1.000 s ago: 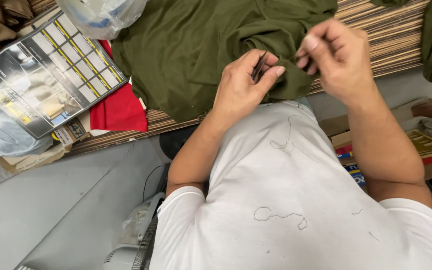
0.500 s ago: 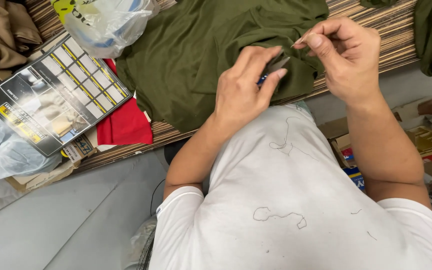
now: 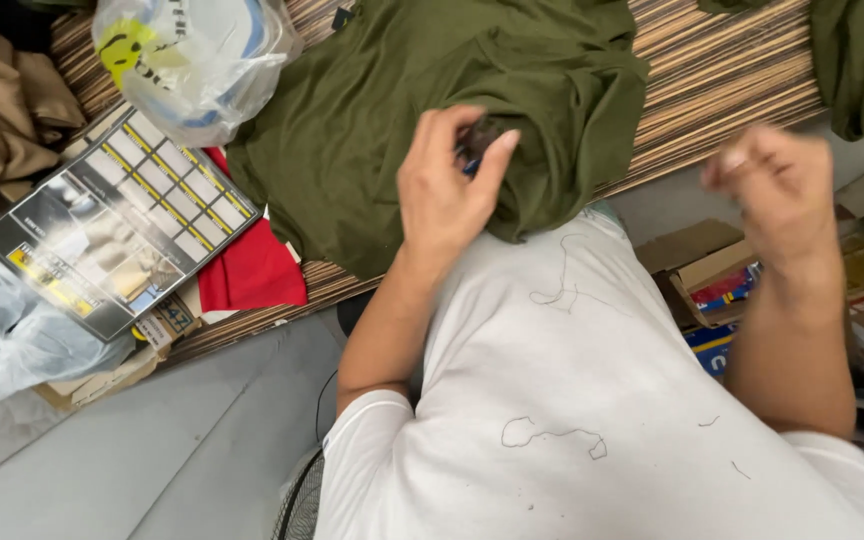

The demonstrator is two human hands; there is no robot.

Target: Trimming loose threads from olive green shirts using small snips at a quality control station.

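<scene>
**Olive garment on striped surface, held at its near edge**

Striped woven surface (image 3: pixel 732 70): ribbed, brown and cream. Olive-green knit garment (image 3: pixel 392 110): soft, crumpled, spread across it, the near edge bunched against a white shirt (image 3: pixel 592 400) strewn with loose threads. Glossy gridded card (image 3: pixel 122 220) is laid over red cloth (image 3: pixel 252 275). Left hand (image 3: pixel 447 190): fingers curled, a small dark object (image 3: pixel 477 145) pinched at the garment's fold. Right hand (image 3: pixel 777 190): blurred, loosely clenched, now drawn away from the garment it earlier touched; contents cannot be told.

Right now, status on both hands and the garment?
Left hand pinching a small dark tool against the green shirt. Right hand lifted clear, blurred. Nothing in the way.
</scene>
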